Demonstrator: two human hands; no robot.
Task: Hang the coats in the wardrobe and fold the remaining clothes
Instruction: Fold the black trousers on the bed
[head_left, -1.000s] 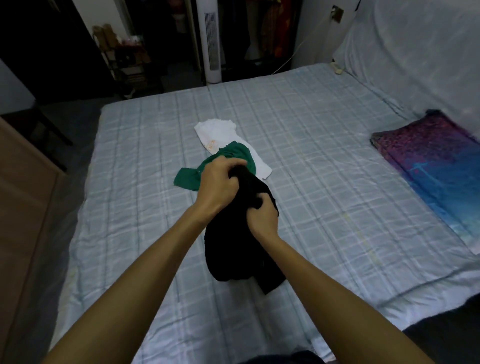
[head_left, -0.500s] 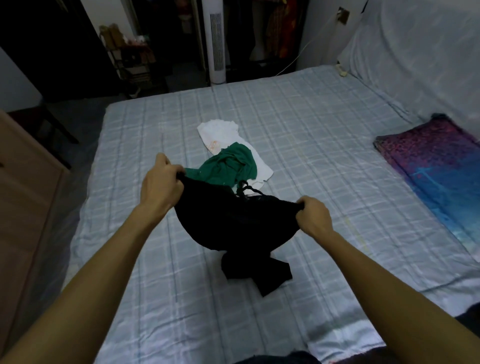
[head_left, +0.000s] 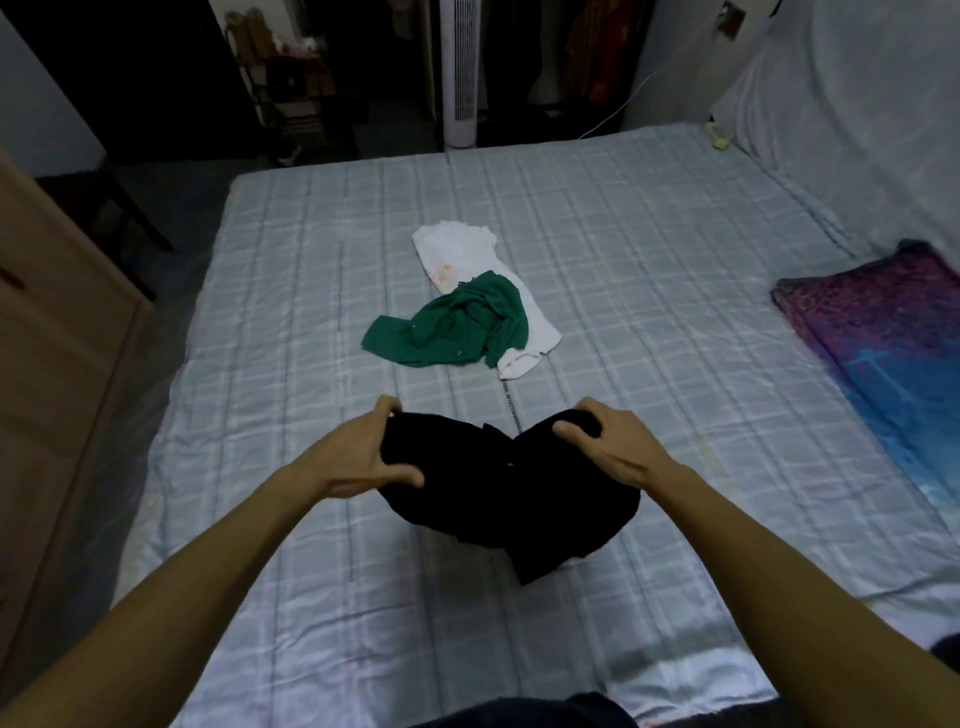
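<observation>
A black garment (head_left: 511, 488) lies bunched on the checked bed cover (head_left: 649, 322) near the front edge. My left hand (head_left: 363, 452) grips its left upper corner. My right hand (head_left: 605, 441) grips its right upper corner. Further back on the bed lies a crumpled green garment (head_left: 447, 327), resting partly on a white garment (head_left: 457, 254). The wardrobe (head_left: 582, 52) is a dark opening beyond the bed, with hanging clothes dimly seen inside.
A purple and blue pillow (head_left: 893, 353) lies at the bed's right side. A white tower fan (head_left: 460, 73) stands past the bed's far edge. A wooden cabinet (head_left: 57, 374) flanks the left side. A cluttered shelf (head_left: 291, 83) stands in the dark back left.
My hands first drew apart, spreading the black garment in the air, then lowered it onto the bed nearer to me. The green garment is now fully uncovered.
</observation>
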